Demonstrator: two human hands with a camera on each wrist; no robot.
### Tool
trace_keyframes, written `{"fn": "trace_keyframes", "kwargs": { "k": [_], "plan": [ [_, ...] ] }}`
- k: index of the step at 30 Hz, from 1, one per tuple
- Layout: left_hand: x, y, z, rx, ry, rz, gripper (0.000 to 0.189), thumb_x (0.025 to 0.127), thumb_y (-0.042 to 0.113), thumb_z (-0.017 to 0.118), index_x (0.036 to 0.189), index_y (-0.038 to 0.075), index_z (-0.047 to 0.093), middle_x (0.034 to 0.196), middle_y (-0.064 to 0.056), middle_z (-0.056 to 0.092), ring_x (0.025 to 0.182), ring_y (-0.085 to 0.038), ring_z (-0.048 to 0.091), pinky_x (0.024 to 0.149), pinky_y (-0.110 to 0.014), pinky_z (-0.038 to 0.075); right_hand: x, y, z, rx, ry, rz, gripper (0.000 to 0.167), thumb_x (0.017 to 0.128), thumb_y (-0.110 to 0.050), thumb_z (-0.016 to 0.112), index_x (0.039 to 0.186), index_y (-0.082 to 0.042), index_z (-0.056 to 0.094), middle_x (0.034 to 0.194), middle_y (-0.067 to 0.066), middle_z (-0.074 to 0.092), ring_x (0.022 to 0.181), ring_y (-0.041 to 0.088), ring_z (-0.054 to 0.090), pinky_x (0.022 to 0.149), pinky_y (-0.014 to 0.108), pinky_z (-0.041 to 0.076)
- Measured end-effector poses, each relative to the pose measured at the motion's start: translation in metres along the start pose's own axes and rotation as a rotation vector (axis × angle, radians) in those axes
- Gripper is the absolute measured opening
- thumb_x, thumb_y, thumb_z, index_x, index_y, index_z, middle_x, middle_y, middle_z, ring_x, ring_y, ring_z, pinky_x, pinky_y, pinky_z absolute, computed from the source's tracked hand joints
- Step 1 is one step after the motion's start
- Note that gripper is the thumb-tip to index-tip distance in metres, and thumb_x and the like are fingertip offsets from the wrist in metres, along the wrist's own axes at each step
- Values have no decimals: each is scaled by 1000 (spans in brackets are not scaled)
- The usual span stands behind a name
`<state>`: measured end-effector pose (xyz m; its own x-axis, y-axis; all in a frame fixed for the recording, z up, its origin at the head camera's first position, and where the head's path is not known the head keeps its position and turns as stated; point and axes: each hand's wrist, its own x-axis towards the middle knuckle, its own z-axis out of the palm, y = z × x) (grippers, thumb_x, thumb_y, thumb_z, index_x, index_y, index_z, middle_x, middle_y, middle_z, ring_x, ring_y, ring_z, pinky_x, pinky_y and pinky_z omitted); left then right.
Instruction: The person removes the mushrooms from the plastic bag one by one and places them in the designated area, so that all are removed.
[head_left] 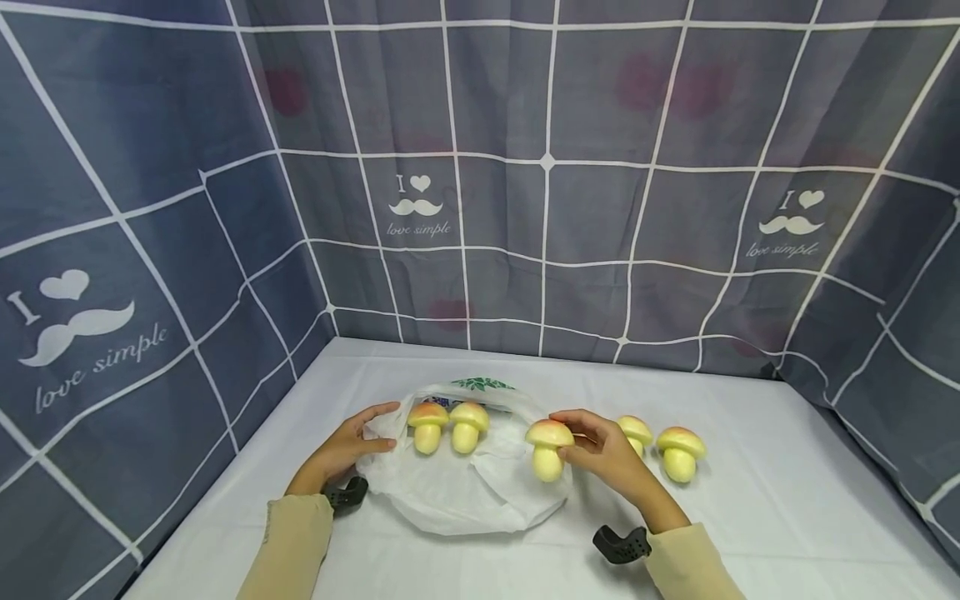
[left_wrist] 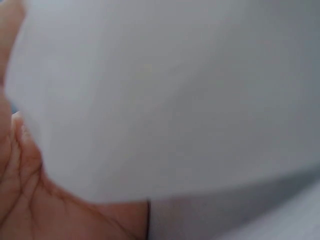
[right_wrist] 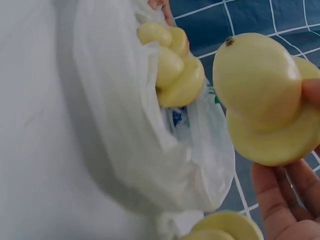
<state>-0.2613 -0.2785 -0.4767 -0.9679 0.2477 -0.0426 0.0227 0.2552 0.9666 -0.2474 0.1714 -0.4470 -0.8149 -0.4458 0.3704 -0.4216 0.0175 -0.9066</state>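
Observation:
My right hand (head_left: 606, 450) pinches a yellow toy mushroom (head_left: 547, 460) by its orange-tinged cap, upright over the right side of a white plastic bag (head_left: 465, 504). Seen from the right wrist, the stem end of this mushroom (right_wrist: 257, 80) faces the camera, with fingertips along the cap. Two more toy mushrooms, one on the left (head_left: 427, 429) and one beside it (head_left: 467, 429), stand in the bag's mouth. At the bag's left rim is my left hand (head_left: 347, 446), thumb and fingers spread apart against the plastic. White plastic (left_wrist: 165, 110) hides most of that hand in the left wrist view.
Right of the bag, behind my right hand, stand two toy mushrooms, one partly hidden (head_left: 636, 433) and another in full sight (head_left: 681, 454). A white cloth (head_left: 810, 500) covers the table. Dark grid-patterned curtains (head_left: 495, 208) hang at the back and both sides.

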Motion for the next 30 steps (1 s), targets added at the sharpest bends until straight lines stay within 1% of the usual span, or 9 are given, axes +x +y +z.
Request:
{"fn": "trace_keyframes", "kwargs": {
  "k": [3,5,9,11,17,23,26,29,30],
  "plan": [
    [-1,-1,1,9,0,-6,80,97,8,81,164,-1,40,173,-31,24,153,-50,31,102,-40,54,-5,3,-4,1,-14,-20,43,97,8,71,137,18,60,132,7,73,114,7,70,97,22,57],
    [0,-1,1,3,-5,-10,80,97,8,81,165,-1,40,173,-31,24,152,-48,35,99,-38,56,-8,4,-6,5,-25,-31,42,97,9,70,136,18,60,132,2,72,115,7,69,97,22,56],
    [2,-3,0,-19,-17,-17,80,98,8,80,165,-1,39,173,-31,24,144,-40,45,91,-35,60,-13,7,-10,-10,-42,-68,39,97,12,69,134,19,60,132,-3,69,116,5,67,98,21,56],
    [2,-4,0,-18,-17,-22,80,98,8,80,165,-1,39,173,-31,24,141,-38,48,89,-35,61,-16,8,-11,-31,-45,-93,38,96,13,68,133,20,61,132,-4,69,117,4,66,99,21,55],
    [2,-3,1,-14,-23,-17,80,97,7,80,165,-1,38,173,-32,22,141,-42,47,87,-35,61,-26,9,-18,-73,-45,-136,36,95,16,68,131,20,61,130,-4,71,115,4,66,100,21,54],
    [5,-4,-1,-49,-35,-34,81,98,6,80,166,-1,36,174,-31,21,133,-33,55,88,-37,62,-32,7,-28,-132,-44,-127,37,94,16,71,130,17,64,130,0,74,113,5,67,99,22,55],
    [6,-5,-3,-57,-33,-25,82,97,6,80,166,-1,37,173,-31,22,131,-30,56,89,-36,62,-32,7,-33,-168,-55,-120,39,93,14,71,132,18,64,130,3,73,113,6,67,98,23,55],
    [7,-5,-4,-71,-39,-15,82,98,5,79,166,-2,36,173,-31,23,126,-27,60,88,-36,62,-33,7,-38,-198,-63,-120,39,93,14,71,132,18,65,130,2,73,114,4,66,99,22,55],
    [8,-5,-4,-71,-38,-13,82,97,5,79,166,-2,36,173,-31,23,124,-24,60,87,-36,62,-34,7,-39,-201,-66,-120,39,93,14,71,132,18,65,130,1,73,114,4,66,99,22,55]
  ]
}}
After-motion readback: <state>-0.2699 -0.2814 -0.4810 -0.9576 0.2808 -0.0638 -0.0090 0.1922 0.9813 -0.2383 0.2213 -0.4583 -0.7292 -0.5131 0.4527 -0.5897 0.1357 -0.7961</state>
